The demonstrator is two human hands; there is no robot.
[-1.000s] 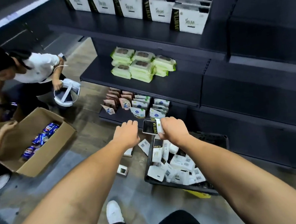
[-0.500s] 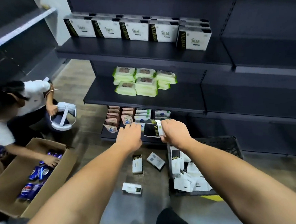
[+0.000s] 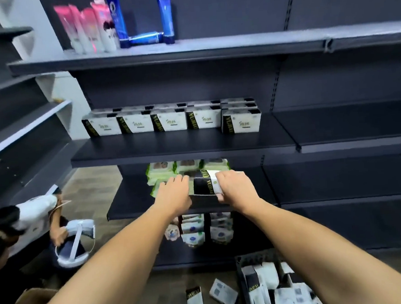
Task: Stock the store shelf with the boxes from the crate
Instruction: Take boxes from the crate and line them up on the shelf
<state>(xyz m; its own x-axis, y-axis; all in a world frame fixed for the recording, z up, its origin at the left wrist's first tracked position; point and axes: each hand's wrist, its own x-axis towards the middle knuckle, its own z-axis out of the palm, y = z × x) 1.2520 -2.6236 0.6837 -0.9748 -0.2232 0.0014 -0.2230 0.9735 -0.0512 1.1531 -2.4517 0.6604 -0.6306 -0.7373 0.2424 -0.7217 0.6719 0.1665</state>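
Right hand (image 3: 236, 187) grips the black-and-white box (image 3: 204, 184) at its white end, fingers on top, thumb under. Left hand (image 3: 174, 196) is against the box's left edge; can't tell if it grips. The box is held up in front of the wipes shelf (image 3: 131, 199), below the stocked row (image 3: 169, 122). The crate (image 3: 240, 265) is on the floor, lower right.

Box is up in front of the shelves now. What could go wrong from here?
The right hand pinches only the white end of the box; whether the left hand holds it is hidden, so it may slip.
Loose boxes lie on the floor beside the crate; a step could crush them.
The end box of the shelf row stands forward of the rest; a nudge may topple it.
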